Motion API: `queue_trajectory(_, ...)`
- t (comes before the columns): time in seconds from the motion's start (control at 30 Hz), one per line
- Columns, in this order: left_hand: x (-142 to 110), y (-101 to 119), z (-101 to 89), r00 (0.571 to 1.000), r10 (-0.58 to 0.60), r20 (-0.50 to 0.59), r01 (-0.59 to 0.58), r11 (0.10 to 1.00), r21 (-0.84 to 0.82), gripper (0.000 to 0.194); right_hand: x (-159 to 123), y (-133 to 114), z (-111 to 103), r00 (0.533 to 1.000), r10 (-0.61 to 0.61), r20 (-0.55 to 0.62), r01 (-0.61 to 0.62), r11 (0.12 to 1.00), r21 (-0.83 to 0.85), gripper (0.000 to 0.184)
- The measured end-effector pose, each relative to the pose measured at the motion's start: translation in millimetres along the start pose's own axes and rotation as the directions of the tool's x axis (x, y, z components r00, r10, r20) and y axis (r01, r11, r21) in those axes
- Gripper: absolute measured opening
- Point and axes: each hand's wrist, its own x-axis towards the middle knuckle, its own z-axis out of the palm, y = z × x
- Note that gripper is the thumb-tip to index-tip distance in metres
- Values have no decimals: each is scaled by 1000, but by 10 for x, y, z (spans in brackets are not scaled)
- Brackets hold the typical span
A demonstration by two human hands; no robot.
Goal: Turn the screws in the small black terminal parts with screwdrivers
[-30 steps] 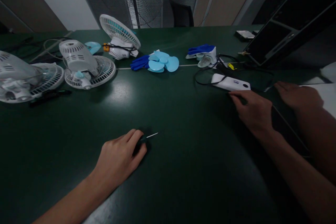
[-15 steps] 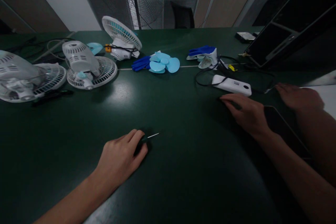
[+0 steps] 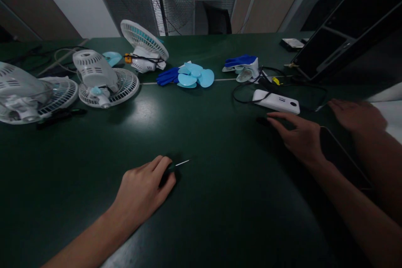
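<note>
Grasping screwdriver [image 3: 171, 168] in left hand [image 3: 144, 182], low over green table [image 3: 220, 209]; holding right hand [image 3: 303, 138] at small dark object [image 3: 261, 121], just short of white device [image 3: 276, 101]; can't tell if gripping it or merely touching; showing light-blue fan blade [image 3: 195, 75] farther back, beside blue glove [image 3: 166, 76].

- Screwdriver [image 3: 182, 162] handle: mostly hidden in left hand [image 3: 144, 182].
- Dark piece [image 3: 262, 121] by right hand [image 3: 300, 136] fingertips: too dark to identify, grip unclear.
- Black slab [image 3: 337, 155]: partly hidden by right forearm [image 3: 348, 201].
- Leftmost fan [image 3: 23, 90]: cut by left edge.
- White box [image 3: 273, 101]: print too small.
- Other person's arm [image 3: 372, 146]: cut by right edge.
</note>
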Motion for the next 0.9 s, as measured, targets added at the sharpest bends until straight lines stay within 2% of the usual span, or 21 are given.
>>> queue_trajectory(0.13, 9, 13, -7, 1000, -6, 11, 6, 1000, 4, 23, -18, 13, 8, 999, 23, 41, -22, 999, -26, 26)
queue_trajectory(0.57, 14, 14, -17, 999, -17, 27, 17, 1000, -3, 25, -20, -33, 21, 996, 78, 43, -78, 997, -2, 25)
queue_trajectory(0.9, 8, 23, -25, 1000, -9, 11, 9, 1000, 25, 25, -4, -38, 26, 996, 46, 70, -47, 999, 12, 31)
